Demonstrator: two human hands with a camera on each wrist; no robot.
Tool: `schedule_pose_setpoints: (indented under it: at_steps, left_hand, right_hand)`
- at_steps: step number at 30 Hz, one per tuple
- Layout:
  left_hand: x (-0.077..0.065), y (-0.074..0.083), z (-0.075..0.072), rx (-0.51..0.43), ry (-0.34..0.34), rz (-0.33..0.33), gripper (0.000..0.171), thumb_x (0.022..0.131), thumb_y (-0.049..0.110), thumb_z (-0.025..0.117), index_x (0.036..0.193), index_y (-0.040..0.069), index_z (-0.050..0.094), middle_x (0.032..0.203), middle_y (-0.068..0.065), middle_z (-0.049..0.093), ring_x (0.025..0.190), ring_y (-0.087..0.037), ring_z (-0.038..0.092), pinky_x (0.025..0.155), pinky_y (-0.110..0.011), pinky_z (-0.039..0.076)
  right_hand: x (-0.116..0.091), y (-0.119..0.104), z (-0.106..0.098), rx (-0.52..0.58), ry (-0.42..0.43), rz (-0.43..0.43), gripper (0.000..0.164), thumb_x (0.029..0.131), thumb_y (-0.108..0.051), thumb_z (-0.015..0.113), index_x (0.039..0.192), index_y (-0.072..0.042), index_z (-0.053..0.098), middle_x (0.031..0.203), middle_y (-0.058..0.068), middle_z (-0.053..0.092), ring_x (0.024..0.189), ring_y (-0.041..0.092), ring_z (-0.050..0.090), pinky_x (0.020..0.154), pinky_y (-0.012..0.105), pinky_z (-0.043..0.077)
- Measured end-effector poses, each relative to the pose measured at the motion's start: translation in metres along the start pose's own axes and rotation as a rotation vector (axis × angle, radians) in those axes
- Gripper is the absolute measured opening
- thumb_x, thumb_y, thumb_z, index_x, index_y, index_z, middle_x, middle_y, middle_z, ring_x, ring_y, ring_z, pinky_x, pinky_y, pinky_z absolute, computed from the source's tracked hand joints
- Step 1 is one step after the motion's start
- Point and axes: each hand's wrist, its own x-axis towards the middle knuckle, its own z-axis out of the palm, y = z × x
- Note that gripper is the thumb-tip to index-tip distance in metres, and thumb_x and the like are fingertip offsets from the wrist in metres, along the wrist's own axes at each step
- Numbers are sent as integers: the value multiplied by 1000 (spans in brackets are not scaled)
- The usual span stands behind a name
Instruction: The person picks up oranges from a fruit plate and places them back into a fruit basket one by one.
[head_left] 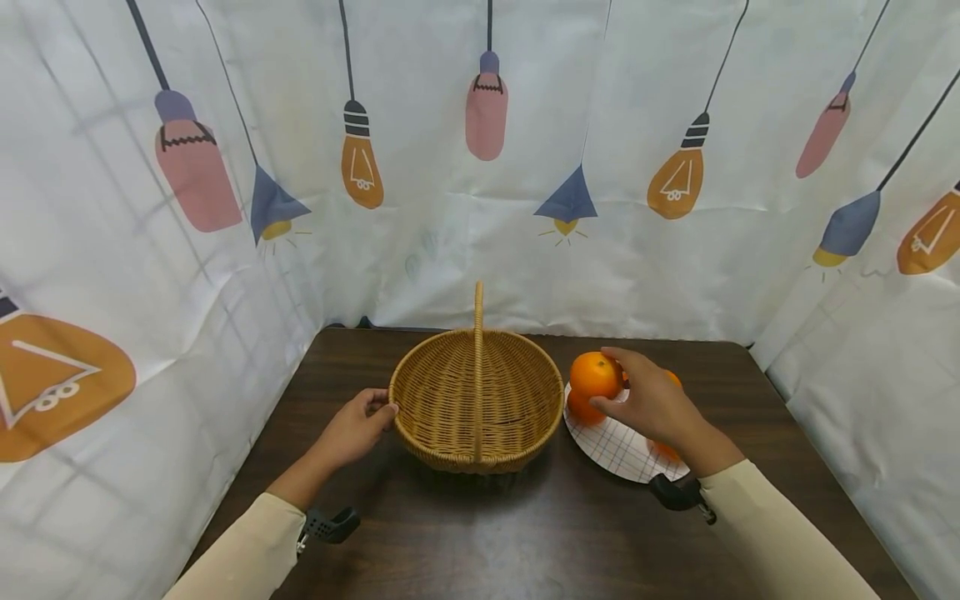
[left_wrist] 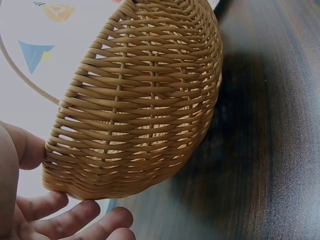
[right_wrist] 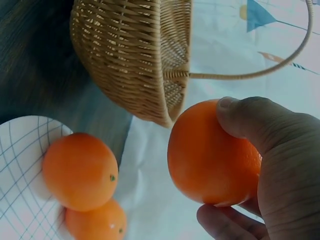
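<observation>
A woven wicker basket point(head_left: 438, 404) with a tall arched handle stands on the table. My left hand point(head_left: 362, 427) grips its left rim, thumb on one side and fingers on the other, as the left wrist view shows. Right of the basket, my right hand point(head_left: 654, 398) holds an orange point(right_wrist: 212, 155) between thumb and fingers, raised above a white checked plate point(head_left: 611, 446). On that plate lie more oranges, one point(right_wrist: 80, 171) near the edge and another point(right_wrist: 97, 222) beside it. My right hand partly hides the oranges behind it in the head view.
The dark wooden table point(head_left: 480, 542) reaches out in front of the basket and to both sides. A white curtain point(head_left: 450, 242) printed with lamps and bulbs hangs behind the table and along its left and right sides. The plate sits close against the basket's right side.
</observation>
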Motion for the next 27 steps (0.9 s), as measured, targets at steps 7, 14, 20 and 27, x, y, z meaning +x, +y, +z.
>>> schedule_pose_setpoints:
  at_steps: [7, 14, 20, 27]
  left_hand:
    - [2, -4, 0, 23, 4, -2, 54, 107, 33, 52, 146, -3, 45, 123, -16, 60, 111, -29, 64, 86, -43, 58]
    - [2, -3, -1, 25, 1, 2, 53, 107, 32, 51, 146, -4, 45, 122, -16, 61, 110, -29, 64, 85, -43, 58]
    - [0, -2, -1, 24, 1, 1, 52, 107, 33, 52, 145, -3, 46, 118, -15, 62, 107, -28, 64, 84, -43, 58]
    - [-1, -3, -1, 23, -3, 19, 54, 107, 35, 53, 145, -4, 46, 117, -14, 63, 107, -28, 65, 82, -44, 58]
  right_hand:
    - [6, -8, 5, 27, -7, -21, 81, 87, -31, 85, 152, -5, 45, 144, 21, 52, 106, 33, 63, 82, 46, 57]
    - [15, -17, 9, 28, -29, -29, 82, 86, -33, 85, 152, -6, 44, 148, 20, 49, 112, 35, 61, 88, 51, 55]
    - [21, -20, 16, 62, -54, -14, 82, 86, -38, 84, 152, -9, 44, 148, 16, 49, 112, 32, 61, 89, 49, 55]
    - [24, -23, 23, 82, -64, -61, 80, 87, -33, 85, 152, -7, 45, 148, 16, 49, 109, 31, 62, 89, 47, 55]
